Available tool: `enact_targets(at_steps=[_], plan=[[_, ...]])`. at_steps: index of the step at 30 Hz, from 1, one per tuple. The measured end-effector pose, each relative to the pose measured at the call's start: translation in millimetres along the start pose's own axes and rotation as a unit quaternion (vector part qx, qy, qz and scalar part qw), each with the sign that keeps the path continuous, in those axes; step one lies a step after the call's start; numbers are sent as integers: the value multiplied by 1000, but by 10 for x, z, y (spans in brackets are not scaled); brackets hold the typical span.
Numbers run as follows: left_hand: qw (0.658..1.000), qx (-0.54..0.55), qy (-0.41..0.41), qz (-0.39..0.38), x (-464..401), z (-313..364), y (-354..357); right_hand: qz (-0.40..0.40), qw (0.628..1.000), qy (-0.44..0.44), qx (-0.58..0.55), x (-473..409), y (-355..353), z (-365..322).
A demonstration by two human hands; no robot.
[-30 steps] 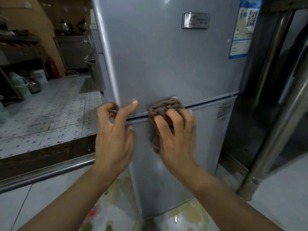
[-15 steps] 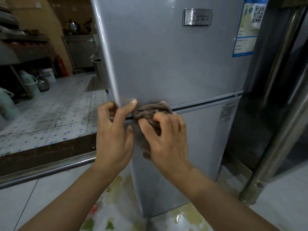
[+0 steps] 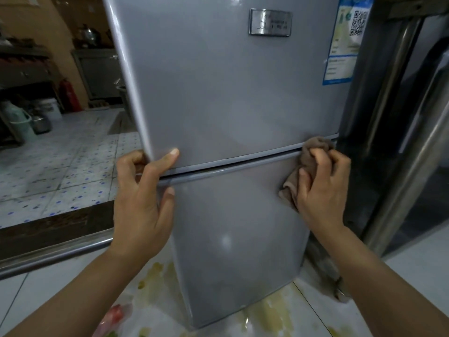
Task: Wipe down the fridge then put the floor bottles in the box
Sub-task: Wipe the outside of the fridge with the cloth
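Along the seam between the two doors of the grey fridge [image 3: 218, 93], a brown cloth [image 3: 308, 161] is bunched in the right hand [image 3: 323, 188], whose curled fingers press it against the right end of the groove, near the door's right edge. The left hand [image 3: 143, 200] grips the left corner of the upper door, thumb flat on the front and fingers wrapped round the side, apparently steadying the appliance.

That cloth looks soft and limp, so it should mould into the narrow groove and is best kept wadded under the fingertips. The fridge's painted front looks smooth, hard and glossy, likely slippery when damp; the cabinet is probably heavy enough not to slide, though bracing at the corner seems sensible.

To the right, a dark gap and a steel frame [image 3: 398, 178] stand just beside the fridge, leaving little room for the knuckles. Leftward the tiled floor [image 3: 60, 166] is open. Below, the white surface [image 3: 291, 312] under the fridge carries yellowish stains. No bottles or box can be seen.
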State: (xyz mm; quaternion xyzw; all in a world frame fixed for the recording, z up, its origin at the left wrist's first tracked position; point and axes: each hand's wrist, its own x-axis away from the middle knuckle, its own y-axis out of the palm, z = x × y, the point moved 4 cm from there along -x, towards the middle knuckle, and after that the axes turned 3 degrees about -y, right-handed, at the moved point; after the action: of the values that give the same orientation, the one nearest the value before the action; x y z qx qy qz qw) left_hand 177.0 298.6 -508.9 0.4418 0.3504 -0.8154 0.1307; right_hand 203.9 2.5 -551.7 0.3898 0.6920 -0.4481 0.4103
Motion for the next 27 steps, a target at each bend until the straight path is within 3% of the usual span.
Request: enact_targets(at_steps=[5,8,13,20,23,27], plan=[[999,1,25,24,21,-76,39,40,989,126,-59,-114,105,160],[999,4,27,30,36,-115,72,60,962,223,-143,-191,189,250],[997,11,49,55,47,-163,126,56,937,267,-218,-41,317,362],[998,11,50,44,37,-163,109,-4,879,415,-237,854,488,407],[998,2,52,33,46,-113,58,16,887,402,-226,615,430,156],[999,-2,48,20,117,-98,-13,65,936,283,-197,144,350,-411]])
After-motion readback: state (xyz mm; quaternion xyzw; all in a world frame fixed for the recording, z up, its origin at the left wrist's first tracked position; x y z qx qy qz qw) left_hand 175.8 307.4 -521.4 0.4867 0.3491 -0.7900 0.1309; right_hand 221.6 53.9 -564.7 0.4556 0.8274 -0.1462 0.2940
